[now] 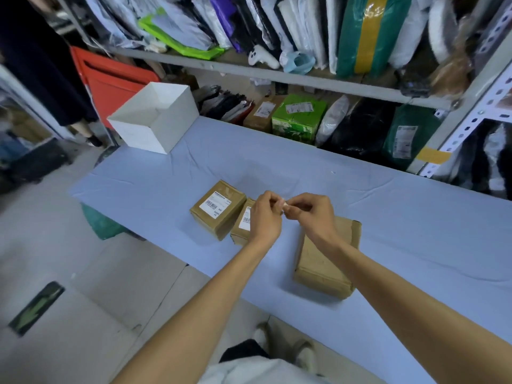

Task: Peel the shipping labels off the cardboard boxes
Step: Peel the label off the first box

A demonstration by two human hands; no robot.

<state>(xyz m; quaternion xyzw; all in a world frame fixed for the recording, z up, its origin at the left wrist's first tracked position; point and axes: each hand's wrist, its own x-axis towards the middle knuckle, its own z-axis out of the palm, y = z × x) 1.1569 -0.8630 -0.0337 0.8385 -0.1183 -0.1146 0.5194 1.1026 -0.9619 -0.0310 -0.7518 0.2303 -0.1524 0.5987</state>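
Three cardboard boxes lie on the blue table (388, 217). The left box (217, 210) carries a white shipping label (217, 203) on top. The middle box (241, 228) is partly behind my left hand; a strip of its label (246, 216) shows. The right box (327, 261) shows a bare brown top. Above the boxes, my left hand (264, 217) and my right hand (313, 214) meet and pinch a small crumpled white piece of label (284, 207) between their fingertips.
An open white box (155, 117) stands at the table's far left corner. Behind the table, metal shelves (277, 76) hold packed clothes, a green carton (297, 117) and parcels. A red bin (110, 79) stands at the back left.
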